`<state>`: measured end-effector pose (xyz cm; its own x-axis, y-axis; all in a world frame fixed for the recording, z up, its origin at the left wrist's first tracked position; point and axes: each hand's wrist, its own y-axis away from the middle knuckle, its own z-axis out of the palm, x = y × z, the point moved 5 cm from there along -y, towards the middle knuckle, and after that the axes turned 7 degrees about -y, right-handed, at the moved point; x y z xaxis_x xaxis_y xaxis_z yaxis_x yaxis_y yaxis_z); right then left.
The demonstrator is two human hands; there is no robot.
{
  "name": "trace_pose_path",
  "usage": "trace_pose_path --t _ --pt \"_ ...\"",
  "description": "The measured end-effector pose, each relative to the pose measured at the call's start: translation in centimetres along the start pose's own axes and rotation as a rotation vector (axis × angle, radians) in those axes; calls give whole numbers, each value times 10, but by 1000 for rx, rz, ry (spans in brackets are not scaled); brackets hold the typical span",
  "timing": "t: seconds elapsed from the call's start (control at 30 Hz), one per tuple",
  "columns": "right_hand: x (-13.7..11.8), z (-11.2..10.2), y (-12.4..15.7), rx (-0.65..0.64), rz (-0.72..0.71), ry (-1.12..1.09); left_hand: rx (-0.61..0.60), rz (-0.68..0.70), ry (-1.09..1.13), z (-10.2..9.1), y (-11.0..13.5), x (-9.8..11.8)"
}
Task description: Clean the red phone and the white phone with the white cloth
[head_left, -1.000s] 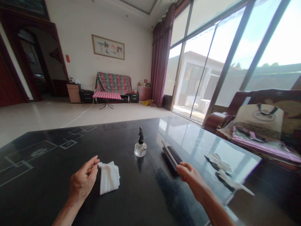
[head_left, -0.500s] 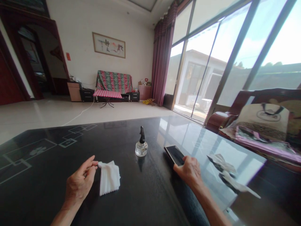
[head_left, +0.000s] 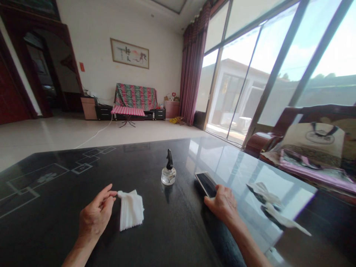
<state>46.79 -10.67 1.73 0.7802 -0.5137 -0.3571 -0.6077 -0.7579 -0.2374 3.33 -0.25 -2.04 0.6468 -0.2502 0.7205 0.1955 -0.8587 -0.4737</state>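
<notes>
My left hand (head_left: 96, 215) hovers at the left of a folded white cloth (head_left: 132, 210) on the dark tabletop. Its index finger points at the cloth's upper corner; whether it touches is hard to tell. The fingers are loosely bent and apart, with nothing seen in them. On the other side, my right hand (head_left: 223, 203) has its thumb and fingers around the near end of a smartphone (head_left: 206, 182), whose dark screen faces up. Between the hands stands a clear spray bottle (head_left: 168, 175) with a black trigger top, upright and touched by neither hand.
Crumpled white tissues (head_left: 264, 193) lie on the right part of the glossy black table (head_left: 91, 178). A wooden sofa (head_left: 278, 129) with a bag on it stands beyond its right edge. Across the floor is a small table with a striped top (head_left: 128, 111).
The smartphone's face is tilted slightly differently in my right hand, and its pale edge shows more. My left hand and the cloth stay put relative to each other; the whole view has shifted slightly.
</notes>
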Motion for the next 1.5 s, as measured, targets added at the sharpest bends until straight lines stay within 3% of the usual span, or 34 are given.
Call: trace_pose_path --t 0.43,1.03,1.5 --pt "-9 17 -37 -190 79 21 -14 -9 0 2 2 3" --pt "-8 10 -37 -273 30 25 -32 8 -46 2 2 2" --pt "0 19 -52 -324 -8 38 -54 14 -17 4 4 2"
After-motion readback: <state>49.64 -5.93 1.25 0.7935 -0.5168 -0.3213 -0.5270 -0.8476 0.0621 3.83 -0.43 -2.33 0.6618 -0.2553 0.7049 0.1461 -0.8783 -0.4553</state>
